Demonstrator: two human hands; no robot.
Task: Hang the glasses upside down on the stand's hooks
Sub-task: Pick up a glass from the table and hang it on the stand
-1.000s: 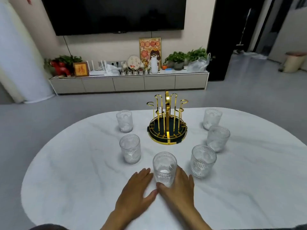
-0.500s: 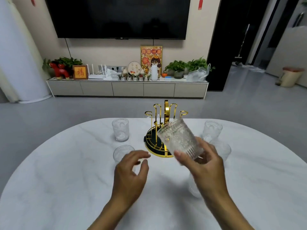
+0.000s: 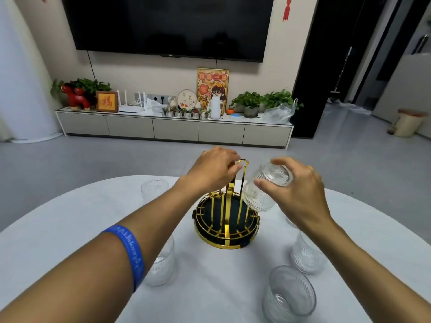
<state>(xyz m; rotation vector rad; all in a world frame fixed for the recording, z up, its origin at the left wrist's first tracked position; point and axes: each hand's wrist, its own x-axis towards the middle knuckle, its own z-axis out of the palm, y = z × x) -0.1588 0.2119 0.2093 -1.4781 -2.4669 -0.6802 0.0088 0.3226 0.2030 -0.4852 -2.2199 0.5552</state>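
Note:
A gold wire stand with upright hooks and a dark round base sits mid-table. My left hand grips the top of the stand's hooks. My right hand holds a clear ribbed glass upside down and tilted, just right of the hooks, touching or nearly touching one. Other glasses stand upright on the table: one far left, one partly hidden under my left forearm, one near right and one behind it.
The white marble table is oval, its far edge just beyond the stand. Past it lies grey floor, a low TV cabinet with plants and ornaments, and a small bin at far right.
My right hand has lifted the glass from the table, turned it upside down and carried it to the stand. My left hand rose from the table and took hold of the stand's top.

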